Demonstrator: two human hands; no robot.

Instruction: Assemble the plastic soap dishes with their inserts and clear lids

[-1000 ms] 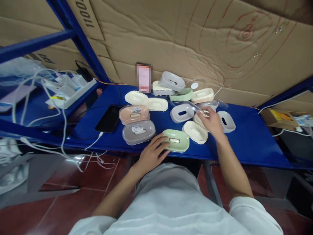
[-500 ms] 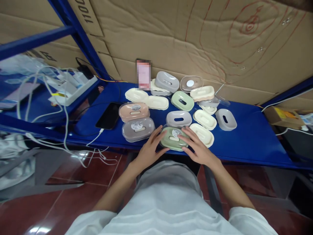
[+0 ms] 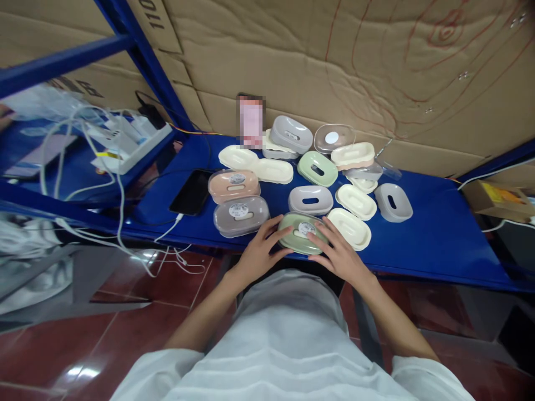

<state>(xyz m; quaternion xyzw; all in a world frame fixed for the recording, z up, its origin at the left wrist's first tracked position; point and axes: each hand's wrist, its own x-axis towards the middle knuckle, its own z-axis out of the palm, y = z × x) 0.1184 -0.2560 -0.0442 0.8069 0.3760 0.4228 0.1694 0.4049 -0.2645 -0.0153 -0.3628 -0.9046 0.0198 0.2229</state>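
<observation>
A green soap box (image 3: 297,243) with a clear lid and a round white label lies at the front edge of the blue table. Around its left end are the fingers of my left hand (image 3: 259,253), thumb along the near side. My right hand (image 3: 343,255) grips the right end, one fingertip lying on the lid near the label. Left of it are a lidded grey soap box (image 3: 256,216) and a lidded pink soap box (image 3: 246,187). An unlidded grey soap box (image 3: 311,208) sits just behind, and a cream tray (image 3: 355,236) lies beside my right hand.
Farther back are a light green soap box (image 3: 311,174), stacked grey boxes (image 3: 288,125), cream trays (image 3: 273,171) and a clear lid (image 3: 324,146). A black phone (image 3: 190,192) with a white cable lies left. Another phone (image 3: 251,122) leans on the cardboard wall (image 3: 271,50).
The view has shifted slightly, so the table sits a little farther right. Both hands stay on the green soap box, and the right fingers have moved slightly over its lid.
</observation>
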